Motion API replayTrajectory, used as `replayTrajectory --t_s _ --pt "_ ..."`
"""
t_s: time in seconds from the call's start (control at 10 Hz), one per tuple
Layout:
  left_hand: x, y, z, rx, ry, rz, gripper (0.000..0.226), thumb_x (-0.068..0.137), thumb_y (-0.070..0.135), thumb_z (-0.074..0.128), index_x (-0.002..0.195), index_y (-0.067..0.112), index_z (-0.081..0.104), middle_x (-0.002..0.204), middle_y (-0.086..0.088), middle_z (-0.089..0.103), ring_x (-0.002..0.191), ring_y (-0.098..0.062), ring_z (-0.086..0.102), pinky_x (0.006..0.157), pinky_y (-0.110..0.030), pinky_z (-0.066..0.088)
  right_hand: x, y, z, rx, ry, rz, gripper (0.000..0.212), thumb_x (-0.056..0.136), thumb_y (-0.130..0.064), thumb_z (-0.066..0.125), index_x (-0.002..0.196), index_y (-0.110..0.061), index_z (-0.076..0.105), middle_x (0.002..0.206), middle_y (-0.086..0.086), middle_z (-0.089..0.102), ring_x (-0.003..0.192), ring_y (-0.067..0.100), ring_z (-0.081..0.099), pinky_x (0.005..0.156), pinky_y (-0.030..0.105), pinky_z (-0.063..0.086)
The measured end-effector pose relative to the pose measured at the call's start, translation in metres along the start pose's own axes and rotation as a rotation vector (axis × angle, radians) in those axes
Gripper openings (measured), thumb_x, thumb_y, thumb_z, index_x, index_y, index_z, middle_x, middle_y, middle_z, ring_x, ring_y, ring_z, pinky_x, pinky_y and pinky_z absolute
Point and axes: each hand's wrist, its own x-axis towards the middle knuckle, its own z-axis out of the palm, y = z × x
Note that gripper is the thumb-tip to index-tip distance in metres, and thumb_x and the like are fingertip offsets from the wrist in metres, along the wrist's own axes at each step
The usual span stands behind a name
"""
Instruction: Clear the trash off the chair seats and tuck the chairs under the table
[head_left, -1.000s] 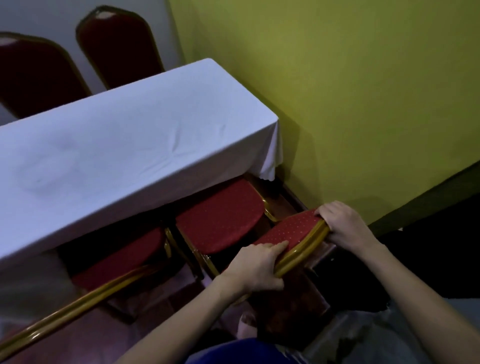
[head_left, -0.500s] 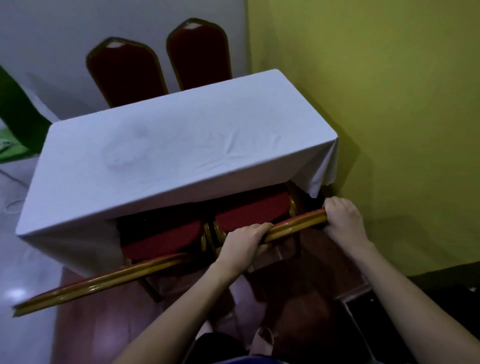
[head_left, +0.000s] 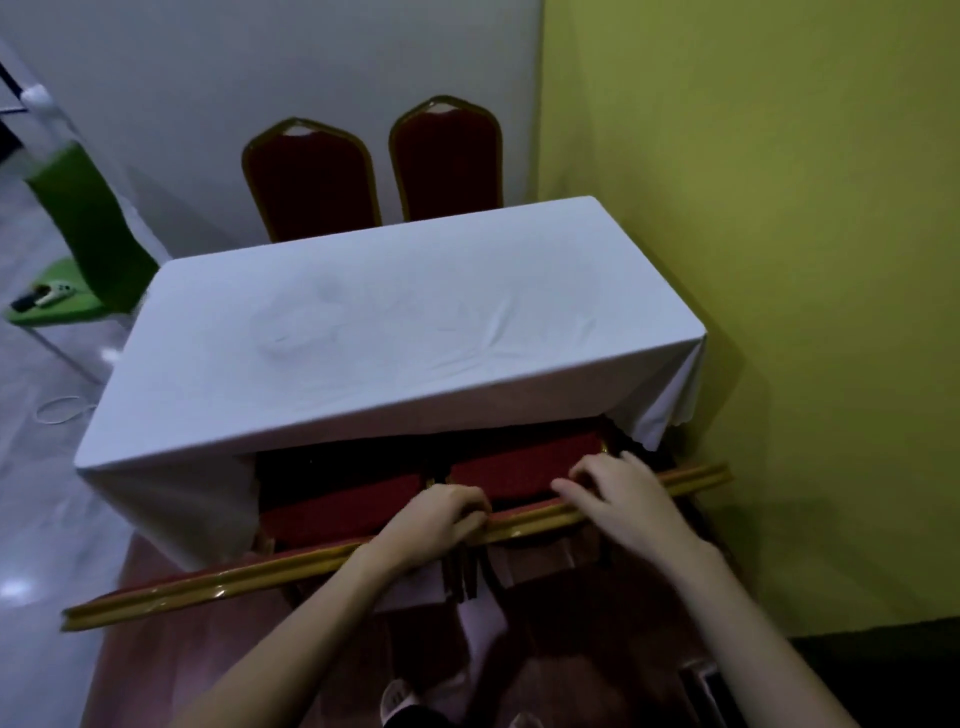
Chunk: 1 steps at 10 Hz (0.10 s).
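Two red-cushioned chairs with glossy gold frames stand at the near side of the worktop (head_left: 395, 332), which is draped in a creased white cloth that hangs down over its edges. The near right chair (head_left: 524, 467) has its dotted red seat mostly under the cloth, and its gold top rail runs across the lower middle of the view, tilted up toward the yellow wall (head_left: 779, 208). The near left chair (head_left: 337, 512) sits just beside it, its seat also partly under the overhang, its gold top rail stretching out toward the lower left over the reddish floor. No trash shows on either visible seat. The left hand (head_left: 434, 527) is clenched around the gold rail near where the two chair backs meet, so that grip is grasping the near right chair's back. The right hand (head_left: 623, 501) lies over the same rail farther right with its fingers (head_left: 582, 475) spread and loose toward the seat, a released grip resting rather than clasping. Beyond the worktop, two far chairs (head_left: 374, 176) with dark red backs and gold edging stand upright side by side against the grey wall. A green seat (head_left: 57, 304) at the far left carries small objects too blurred to identify. No writing or brand mark can be read anywhere.
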Motion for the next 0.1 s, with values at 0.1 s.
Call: replayTrajectory --t_s 0.1 --pt "-0.0142 -0.0275 -0.016 0.025 0.01 -0.124 0.017 0.091 0.026 0.051 0.1 0.021 0.065 0.103 0.003 0.07 0.097 -0.015 0.064 0.082 -0.031 0.049 0.0256 -0.0396 0.0256 -0.038 -0.127 -0.018 0.05 0.093 -0.056 0.038 0.115 -0.017 0.059 0.114 0.004 0.063 0.11 0.023 0.057 0.098 0.038 0.038"
